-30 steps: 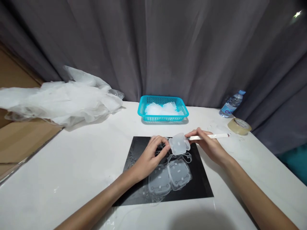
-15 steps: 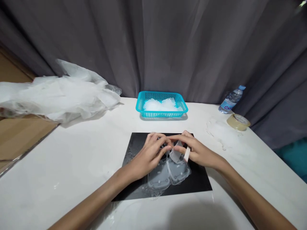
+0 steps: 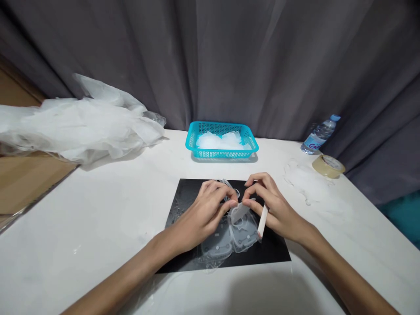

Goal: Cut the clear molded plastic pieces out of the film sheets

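Observation:
Both hands are over a black mat (image 3: 187,258) on the white table. My left hand (image 3: 213,208) pinches the left edge of a small translucent whitish piece (image 3: 239,212). The right edge of that piece is between the thumb and index fingertip of my right hand (image 3: 271,205). A thin white stick with a reddish tip (image 3: 262,223) also rests in my right hand, pointing down. Beneath the hands lie two clear plastic cases with rounded corners (image 3: 217,244), touching side by side. Clear film shows around their lower edges.
Behind the mat stands a turquoise basket (image 3: 225,154) holding white translucent pieces. White plastic bags (image 3: 85,127) and cardboard (image 3: 29,179) are at left. A water bottle (image 3: 318,136), tape roll (image 3: 328,166) and clear film scraps (image 3: 303,179) are at right.
My right hand has moved slightly right and its fingertips have drawn apart from my left hand. The stick has swung to a lower position, and more of the translucent piece shows.

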